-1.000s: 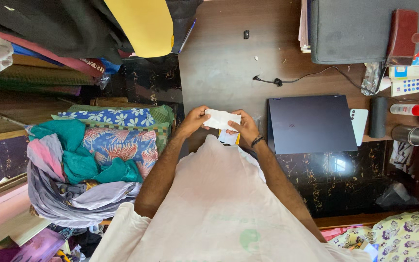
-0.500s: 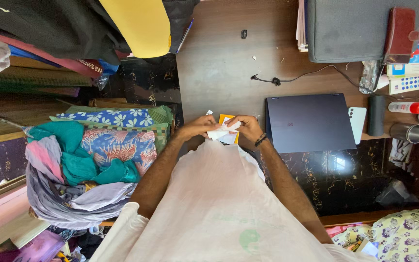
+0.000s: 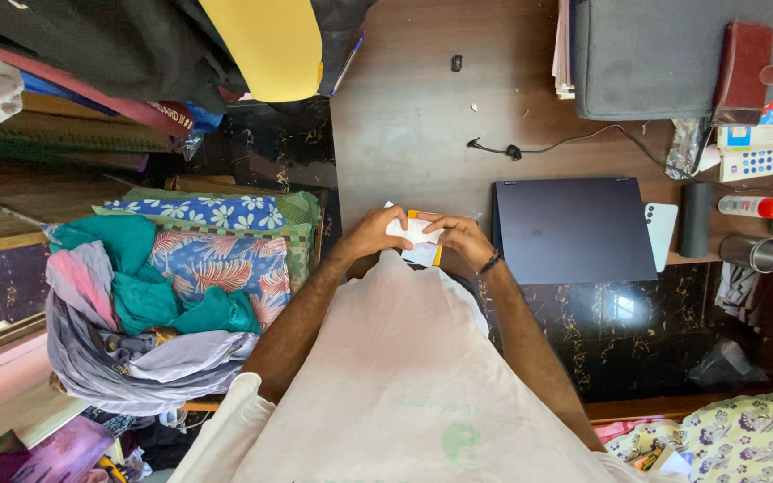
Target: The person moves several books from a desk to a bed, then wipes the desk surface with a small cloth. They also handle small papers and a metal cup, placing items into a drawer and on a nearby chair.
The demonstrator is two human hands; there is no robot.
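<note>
White paper [image 3: 411,230], spread wide between the hands a second ago, is now bunched small at the worktop's [image 3: 404,116] near edge. Left hand [image 3: 370,233] and right hand [image 3: 460,238] both pinch it closed over an orange-edged card [image 3: 424,215]; folding seems well along.
</note>
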